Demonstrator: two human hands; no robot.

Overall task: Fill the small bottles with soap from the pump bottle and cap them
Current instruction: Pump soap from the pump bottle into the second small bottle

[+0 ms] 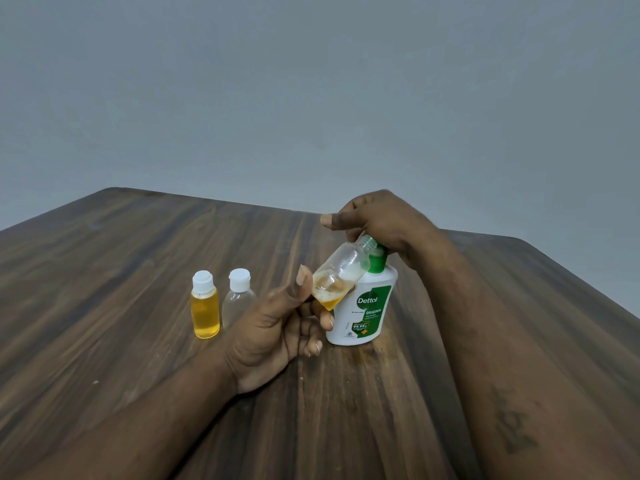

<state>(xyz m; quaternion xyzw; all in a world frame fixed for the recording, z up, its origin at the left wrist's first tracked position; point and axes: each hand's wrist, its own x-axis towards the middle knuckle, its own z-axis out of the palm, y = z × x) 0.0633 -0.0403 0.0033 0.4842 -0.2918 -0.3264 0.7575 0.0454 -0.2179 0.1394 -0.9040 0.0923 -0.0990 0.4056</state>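
My left hand [277, 327] pinches an uncapped small clear bottle [341, 271] by its base, tilted with its mouth up against the green nozzle of the pump bottle [367, 303]. A little amber soap lies in the tilted bottle's bottom. The white pump bottle stands upright on the table. My right hand [377, 220] rests on top of its pump head, fingers curled over it, thumb sticking out to the left. Left of my left hand stand two capped small bottles: one full of amber soap [205, 306], one clear and empty [238, 296].
The wooden table [138, 237] runs wide to the left and front. A wet soap smear [374, 355] lies on the wood just in front of the pump bottle. A plain grey wall stands behind the far edge.
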